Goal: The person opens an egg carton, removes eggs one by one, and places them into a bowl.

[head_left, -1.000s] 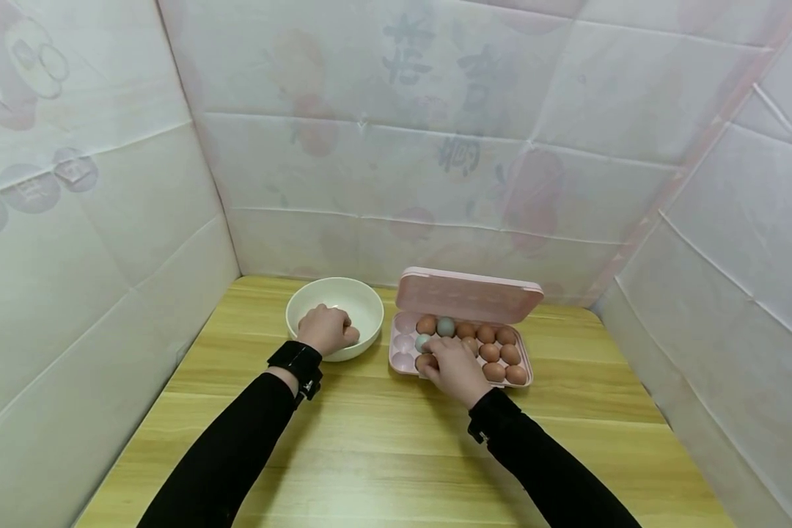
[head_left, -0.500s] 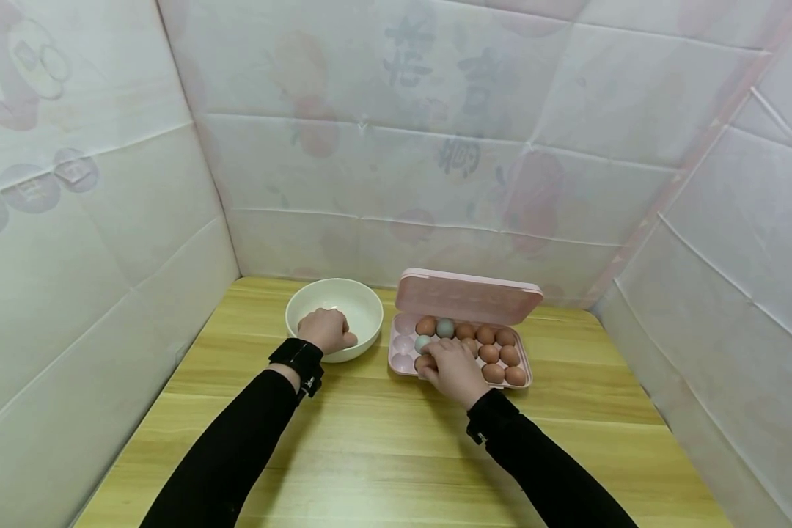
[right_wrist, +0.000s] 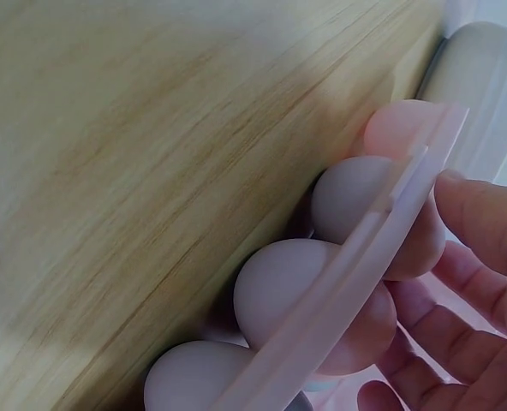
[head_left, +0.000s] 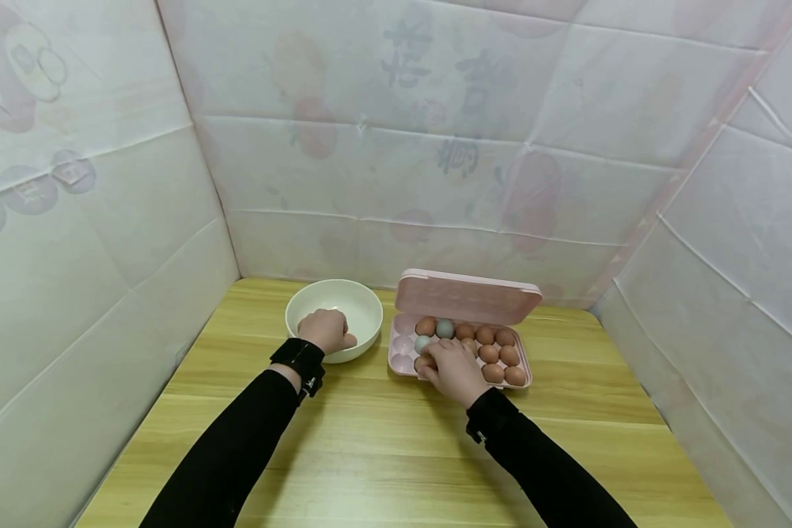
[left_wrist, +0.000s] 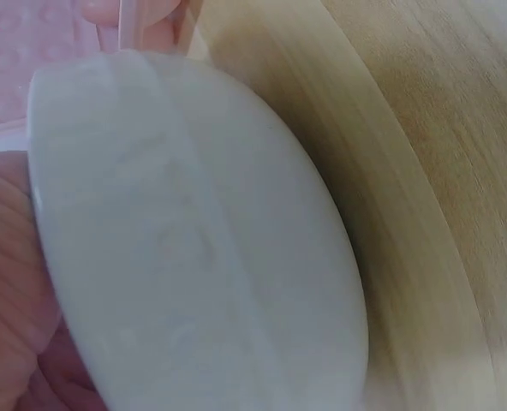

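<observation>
My left hand (head_left: 325, 328) reaches into a white bowl (head_left: 367, 306), knuckles up. Its fingertips are hidden, so what it may hold does not show. The left wrist view has the palm behind the bowl's outer wall (left_wrist: 193, 231). At the right, my right hand (head_left: 455, 369) bends over the front row of a pink egg box (head_left: 402, 364). Thumb and fingers close around a brown egg (head_left: 423, 362) that sits in its cup. The right wrist view shows the thumb at the box rim (right_wrist: 339, 295) and curled fingers behind the egg (right_wrist: 422, 235).
The box's lid (head_left: 465, 297) stands open at the back. Brown eggs (head_left: 488, 353) and pale green eggs (head_left: 444, 328) fill several cups; the leftmost column is bare. Behind the wooden table (head_left: 369, 455) hangs a white printed sheet (head_left: 369, 176), with more sheets at both sides.
</observation>
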The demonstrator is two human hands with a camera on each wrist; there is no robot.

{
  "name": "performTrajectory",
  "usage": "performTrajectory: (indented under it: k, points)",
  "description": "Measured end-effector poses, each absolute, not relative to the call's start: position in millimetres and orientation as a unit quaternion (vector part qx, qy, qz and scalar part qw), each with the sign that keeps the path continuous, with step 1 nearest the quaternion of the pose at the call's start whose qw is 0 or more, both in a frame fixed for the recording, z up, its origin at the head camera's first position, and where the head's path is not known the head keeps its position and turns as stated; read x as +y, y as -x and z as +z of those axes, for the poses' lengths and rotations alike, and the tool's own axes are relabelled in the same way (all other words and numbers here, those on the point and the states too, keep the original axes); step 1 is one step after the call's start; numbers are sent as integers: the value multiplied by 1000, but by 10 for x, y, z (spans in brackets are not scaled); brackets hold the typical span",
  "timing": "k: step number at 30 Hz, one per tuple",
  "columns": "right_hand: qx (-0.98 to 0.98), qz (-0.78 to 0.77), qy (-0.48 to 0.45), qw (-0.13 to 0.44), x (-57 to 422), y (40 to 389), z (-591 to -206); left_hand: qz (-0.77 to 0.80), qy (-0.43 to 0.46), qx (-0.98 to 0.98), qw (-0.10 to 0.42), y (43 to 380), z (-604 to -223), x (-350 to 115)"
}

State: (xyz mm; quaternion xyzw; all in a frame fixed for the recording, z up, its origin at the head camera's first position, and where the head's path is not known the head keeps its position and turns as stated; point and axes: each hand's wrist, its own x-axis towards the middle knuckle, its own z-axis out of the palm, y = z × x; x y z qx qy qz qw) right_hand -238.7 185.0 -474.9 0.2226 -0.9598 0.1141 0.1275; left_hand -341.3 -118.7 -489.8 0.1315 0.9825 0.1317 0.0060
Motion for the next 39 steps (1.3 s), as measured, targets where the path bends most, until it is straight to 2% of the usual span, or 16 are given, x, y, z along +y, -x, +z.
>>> performTrajectory:
  k: [5,12,21,31,35,39]
  points:
    - [-961,110,-218,131,1847,2390,-4760,131,-128,983,4,3122,-4561,-1110]
    - [-962,78,-213,155,1845,2396,-4792,177,-134,973,-65,2797,-4354,-1043]
    - [-965,72,-206,149,1822,2400,-4801,277,-183,933,-139,2454,-4377,-877]
    - [-964,72,-214,140,1834,2408,-4790,306,-225,906,-189,2216,-4390,-775]
    - [-961,87,-220,146,1854,2412,-4791,303,-226,904,-202,2189,-4398,-754]
    - [-954,136,-223,147,1858,2408,-4731,315,-232,900,-192,2160,-4416,-735]
